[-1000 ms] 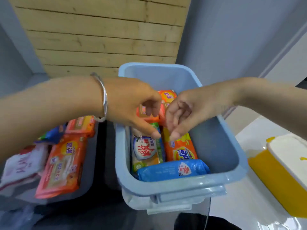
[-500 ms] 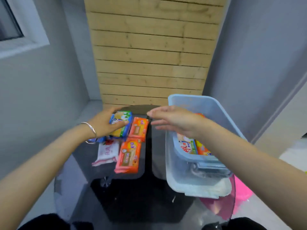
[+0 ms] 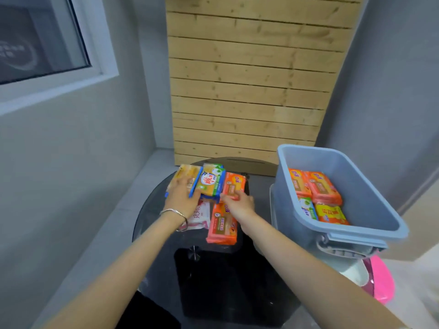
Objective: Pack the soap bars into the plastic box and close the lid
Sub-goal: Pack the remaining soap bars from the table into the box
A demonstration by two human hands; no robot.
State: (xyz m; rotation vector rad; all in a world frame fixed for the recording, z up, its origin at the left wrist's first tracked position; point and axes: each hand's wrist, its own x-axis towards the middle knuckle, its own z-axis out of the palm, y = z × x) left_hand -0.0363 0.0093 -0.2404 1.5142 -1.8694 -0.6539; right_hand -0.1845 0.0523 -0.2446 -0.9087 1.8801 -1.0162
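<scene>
Several wrapped soap bars lie on the round dark glass table (image 3: 213, 276). My left hand (image 3: 181, 197) lies on a yellow soap bar (image 3: 187, 178) at the far left, thumb against its blue edge. Beside it is a green-and-blue soap bar (image 3: 212, 184). My right hand (image 3: 237, 202) grips the near end of an orange soap bar (image 3: 235, 185). Nearer me lie another orange bar (image 3: 223, 225) and a white-and-pink bar (image 3: 201, 216). The light blue plastic box (image 3: 370, 200) stands open at the right, with orange bars (image 3: 319, 187), a yellow bar (image 3: 331, 214) and a green bar (image 3: 307, 206) inside.
The box rests on a translucent plastic piece (image 3: 280, 210) at the table's right edge. A pink object (image 3: 382, 281) sits below it. A wooden slat panel (image 3: 247, 91) and grey walls close off the back; a window (image 3: 40, 43) is at upper left.
Both hands left the box and moved left to the loose bars on the table. My left hand shifted from the green-and-blue bar to the yellow one; my right hand came down on the orange bar.
</scene>
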